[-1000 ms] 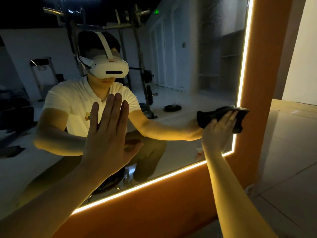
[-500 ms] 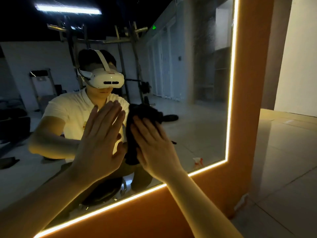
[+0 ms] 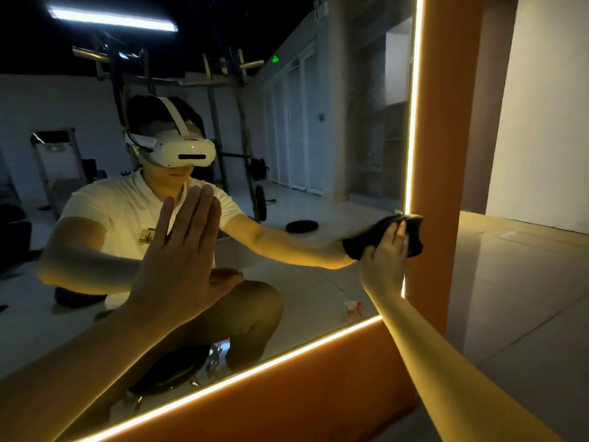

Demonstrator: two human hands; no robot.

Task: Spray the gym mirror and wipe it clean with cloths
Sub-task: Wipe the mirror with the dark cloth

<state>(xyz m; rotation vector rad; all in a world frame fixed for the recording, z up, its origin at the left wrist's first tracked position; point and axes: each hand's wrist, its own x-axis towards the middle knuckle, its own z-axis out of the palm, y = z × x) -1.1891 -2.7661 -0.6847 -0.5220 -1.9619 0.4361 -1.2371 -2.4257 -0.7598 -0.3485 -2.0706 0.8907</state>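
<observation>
The large wall mirror, framed in orange with a glowing warm light strip along its right and lower edges, fills most of the view. The left hand is laid flat against the glass left of centre, palm forward, its fingers straight, pointing up and held close together, with the thumb angled out to the right.

The right hand reaches to the mirror's right edge, a little above the lower right corner. It presses a crumpled black cloth against the glass where the light strip runs. The cloth lies under the palm and fingers, which are curved over it and close together; cloth bulges out to the right of the fingertips onto the orange frame and to the left of the hand over the glass, where it merges with its own reflection.

Reflected in the mirror near the lower right corner, on the pale tiled floor, is a small spray bottle with a red trigger, well below the cloth. The bottle itself is out of view.
</observation>
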